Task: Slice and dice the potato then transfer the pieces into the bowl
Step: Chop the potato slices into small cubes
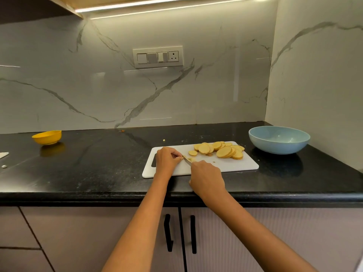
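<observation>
I am counting two bowls: a blue one (279,138) well right of my hands, a yellow one (47,137) far left. I am seeing one board (231,165) under them, one knife (187,159) between them, and over a dozen slices (220,149), overlapping too much to count exactly.

Black countertop (88,169) w/ small yellow bowl (47,137) far left, near the backsplash. White marble backsplash (98,85) carries switch/socket panel (158,57). Cabinet doors below w/ two black handles (168,232). LED strip (157,3) overhead, lit.
</observation>
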`<state>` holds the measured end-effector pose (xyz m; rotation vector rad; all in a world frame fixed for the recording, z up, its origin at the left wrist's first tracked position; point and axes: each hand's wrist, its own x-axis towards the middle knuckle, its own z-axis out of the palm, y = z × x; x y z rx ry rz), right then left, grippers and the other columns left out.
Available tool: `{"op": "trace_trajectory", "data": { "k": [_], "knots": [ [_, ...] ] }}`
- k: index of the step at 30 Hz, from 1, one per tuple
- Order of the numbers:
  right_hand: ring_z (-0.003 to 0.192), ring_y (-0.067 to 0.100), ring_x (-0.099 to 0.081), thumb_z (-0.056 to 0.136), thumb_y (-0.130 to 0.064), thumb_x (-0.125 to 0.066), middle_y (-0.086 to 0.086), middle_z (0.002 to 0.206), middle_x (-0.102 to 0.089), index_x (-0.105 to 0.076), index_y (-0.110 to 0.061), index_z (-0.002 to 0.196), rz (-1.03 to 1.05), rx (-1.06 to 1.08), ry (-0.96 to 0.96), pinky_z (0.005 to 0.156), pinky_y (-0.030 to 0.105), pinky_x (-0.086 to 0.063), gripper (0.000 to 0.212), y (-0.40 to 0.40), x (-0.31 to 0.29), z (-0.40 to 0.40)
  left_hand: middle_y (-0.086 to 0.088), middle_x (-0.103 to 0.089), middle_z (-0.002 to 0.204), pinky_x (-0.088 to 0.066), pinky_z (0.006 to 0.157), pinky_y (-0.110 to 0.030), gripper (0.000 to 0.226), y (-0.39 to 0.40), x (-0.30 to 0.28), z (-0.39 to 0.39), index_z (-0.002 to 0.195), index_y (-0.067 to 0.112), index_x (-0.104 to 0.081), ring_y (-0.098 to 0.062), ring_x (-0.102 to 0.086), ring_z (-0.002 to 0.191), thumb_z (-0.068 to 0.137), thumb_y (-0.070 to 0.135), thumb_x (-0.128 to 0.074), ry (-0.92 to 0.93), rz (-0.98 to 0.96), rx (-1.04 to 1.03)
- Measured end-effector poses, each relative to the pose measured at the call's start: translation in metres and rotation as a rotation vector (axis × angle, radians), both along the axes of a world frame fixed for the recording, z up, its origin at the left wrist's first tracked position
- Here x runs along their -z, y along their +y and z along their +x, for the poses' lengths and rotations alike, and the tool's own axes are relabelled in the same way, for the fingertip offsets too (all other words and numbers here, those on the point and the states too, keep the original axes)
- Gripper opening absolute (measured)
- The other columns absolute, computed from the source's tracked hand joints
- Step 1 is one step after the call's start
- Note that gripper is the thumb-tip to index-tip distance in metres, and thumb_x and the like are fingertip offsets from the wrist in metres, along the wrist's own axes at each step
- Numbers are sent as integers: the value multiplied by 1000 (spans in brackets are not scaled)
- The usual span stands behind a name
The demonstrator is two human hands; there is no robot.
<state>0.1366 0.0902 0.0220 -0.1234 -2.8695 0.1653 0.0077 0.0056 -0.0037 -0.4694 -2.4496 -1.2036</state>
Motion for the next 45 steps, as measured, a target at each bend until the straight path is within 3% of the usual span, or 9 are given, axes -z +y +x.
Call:
{"op": "trace_trajectory", "data": {
  "k": [4,9,17,22,31,38,42,45],
  "knots": [
    [101,22,-58,96,-17,-49,9,115,-57,-52,-7,119,-85,26,14,78,27,-43,25,2,0,1,-14,-72,95,-48,84,-25,14,-2,2,-1,93,1,-73,-23,-66,90,80,4,-69,-13,80,-24],
    [99,21,-59,95,-17,-50,9,113,-59,-52,-7,119,-136,30,27,72,25,-39,26,0,-1,-4,-16,-71,97,-47,88,-28,14,-4,3,-1,95,0,-72,-25,-65,94,82,1,-66,-16,112,-81],
    [99,22,-59,95,-18,-49,9,113,-60,-52,-9,120,-91,10,27,72,26,-40,27,0,-1,-8,-12,-72,92,-42,74,-21,12,-3,2,-1,90,3,-74,-22,-65,89,79,7,-71,-71,43,-85],
    [102,22,-58,95,-14,-48,8,116,-58,-52,-10,120,-62,-1,28,76,27,-41,26,-3,0,-16,-13,-72,95,-44,78,-24,15,-1,-3,-2,94,2,-73,-23,-64,92,81,7,-69,-68,-33,-84],
    [102,22,-57,96,-14,-48,9,116,-57,-51,-9,120,58,-58,41,73,27,-36,24,3,1,-13,-11,-72,94,-40,70,-21,11,0,2,-1,89,2,-74,-20,-64,89,82,6,-68,-21,-15,-100],
    [96,23,-61,96,-12,-47,10,112,-60,-48,-8,127,44,-26,112,74,28,-44,31,18,10,-16,-12,-72,93,-46,78,-24,10,-1,6,-5,88,2,-74,-23,-66,90,81,2,-67,-24,26,-74],
    [86,23,-62,95,-11,-44,9,101,-63,-37,-11,139,128,-39,192,62,27,-38,45,33,14,-18,-11,-69,102,-41,76,-20,28,0,4,-4,98,5,-71,-19,-61,91,85,-10,-50,59,106,-136],
    [71,19,-55,96,-11,-42,7,96,-63,-32,-12,143,227,-64,214,47,22,-29,48,40,13,-18,-1,-63,95,-41,74,-26,46,3,-2,2,95,12,-64,-17,-54,92,77,-23,-39,202,127,-100]
  ]
}}
